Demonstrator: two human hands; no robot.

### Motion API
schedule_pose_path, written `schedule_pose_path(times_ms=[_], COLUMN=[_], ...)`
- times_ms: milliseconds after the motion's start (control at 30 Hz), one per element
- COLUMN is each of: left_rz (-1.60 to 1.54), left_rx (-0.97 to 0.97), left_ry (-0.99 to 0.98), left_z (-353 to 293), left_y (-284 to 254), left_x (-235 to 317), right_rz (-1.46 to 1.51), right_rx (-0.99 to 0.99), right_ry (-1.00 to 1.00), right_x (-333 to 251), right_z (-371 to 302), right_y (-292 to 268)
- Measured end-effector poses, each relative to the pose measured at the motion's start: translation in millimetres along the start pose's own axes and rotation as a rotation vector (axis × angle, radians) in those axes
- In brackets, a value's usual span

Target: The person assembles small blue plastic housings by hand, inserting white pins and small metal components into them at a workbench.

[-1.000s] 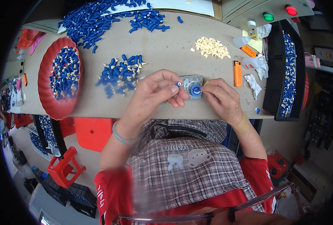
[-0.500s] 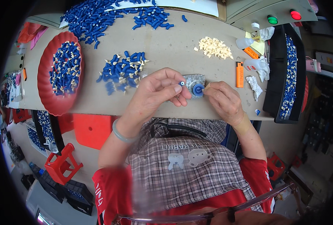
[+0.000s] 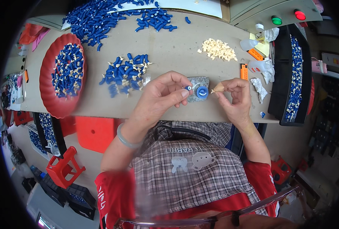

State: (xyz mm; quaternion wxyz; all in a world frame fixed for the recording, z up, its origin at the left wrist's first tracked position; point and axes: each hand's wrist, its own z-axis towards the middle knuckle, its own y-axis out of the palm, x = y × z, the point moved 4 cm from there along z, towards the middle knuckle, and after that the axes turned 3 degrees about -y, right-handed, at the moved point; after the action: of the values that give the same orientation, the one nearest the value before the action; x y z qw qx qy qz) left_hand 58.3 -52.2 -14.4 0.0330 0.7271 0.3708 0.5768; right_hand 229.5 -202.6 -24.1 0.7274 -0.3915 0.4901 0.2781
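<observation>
My left hand (image 3: 165, 93) pinches a small blue curved piece (image 3: 189, 87) between thumb and fingers, its pale round end turned to the right. Across from it, my right hand (image 3: 236, 97) grips a small cream pronged piece (image 3: 214, 91) at the fingertips. Between the two hands a round blue cap (image 3: 202, 92) rests on a grey speckled block (image 3: 194, 82); neither hand touches it. To the left of my left hand lies a group of blue curved pieces with cream tips (image 3: 127, 70).
A red scalloped bowl (image 3: 47, 91) at left holds more tipped pieces. Loose blue pieces (image 3: 97, 23) are heaped at the back. A cream pile (image 3: 218, 49) lies back right, near an orange cutter (image 3: 244, 71), white bottles (image 3: 256, 66) and a black bin (image 3: 278, 99).
My right hand has drawn back from the blue cap toward the right and tilted up, so the cream piece now shows. My left hand has shifted slightly right with the blue piece.
</observation>
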Motion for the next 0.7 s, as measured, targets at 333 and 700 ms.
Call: schedule_pose_path(times_ms=[333,700], left_rz=[-0.014,-0.022], left_rx=[-0.021,-0.038], left_ry=[-0.031,-0.048], left_z=[2,5], left_y=[15,19], left_x=[-15,-19], right_rz=[0.469,0.396], right_rx=[0.079,0.117], right_ry=[0.122,0.029], right_x=[-10,-25], right_z=[7,4], right_y=[6,11])
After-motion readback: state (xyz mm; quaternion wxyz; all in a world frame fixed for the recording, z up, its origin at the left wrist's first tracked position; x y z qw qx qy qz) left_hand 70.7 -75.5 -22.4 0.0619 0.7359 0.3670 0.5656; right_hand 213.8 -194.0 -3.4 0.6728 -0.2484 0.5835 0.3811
